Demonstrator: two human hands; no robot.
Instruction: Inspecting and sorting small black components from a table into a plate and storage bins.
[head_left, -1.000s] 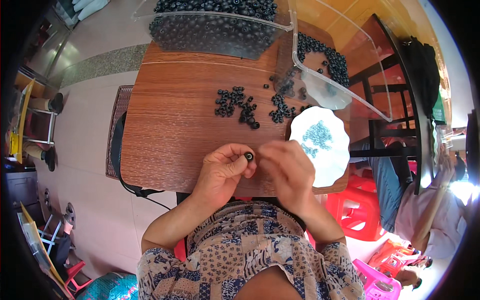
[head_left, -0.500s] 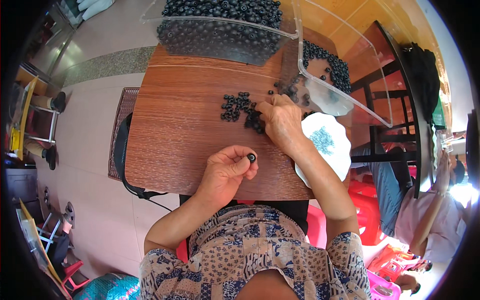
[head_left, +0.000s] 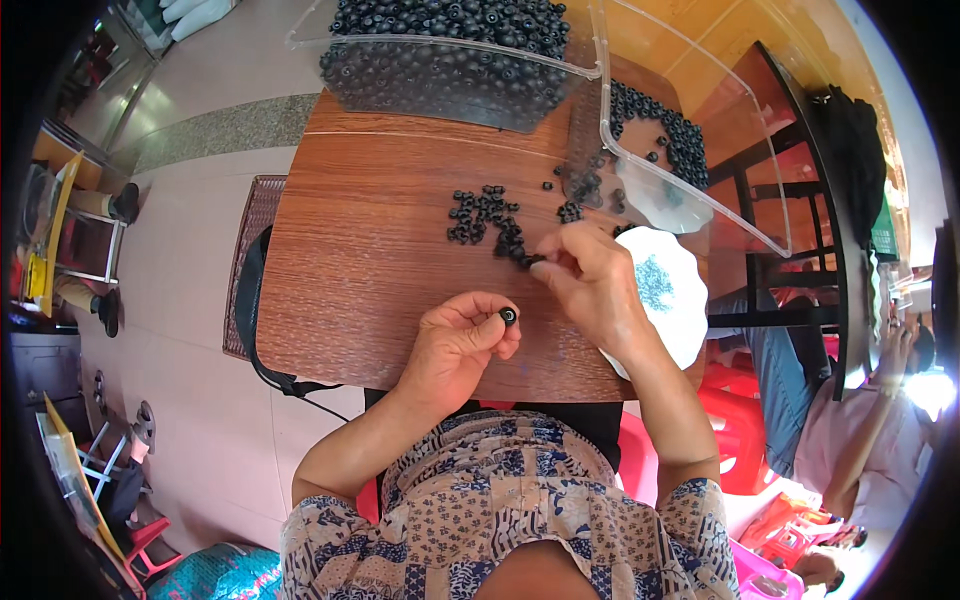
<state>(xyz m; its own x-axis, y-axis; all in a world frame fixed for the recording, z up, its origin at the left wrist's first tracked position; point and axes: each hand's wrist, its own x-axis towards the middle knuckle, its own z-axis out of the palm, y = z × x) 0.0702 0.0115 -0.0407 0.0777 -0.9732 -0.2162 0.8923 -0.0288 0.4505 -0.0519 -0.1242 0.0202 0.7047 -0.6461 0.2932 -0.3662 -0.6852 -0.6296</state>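
Pinching a black, round piece (head_left: 509, 316) in the left hand (head_left: 462, 340), above the surface (head_left: 350, 250) by its near edge; touching loose black pieces (head_left: 510, 240) with the right hand (head_left: 595, 285), left of the white plate (head_left: 682, 330); cannot tell whether gripping one.

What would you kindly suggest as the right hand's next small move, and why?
Perhaps the right hand should lift the small dark piece toward the left hand: its fingertips are at that piece, while the left hand holds a black bead.
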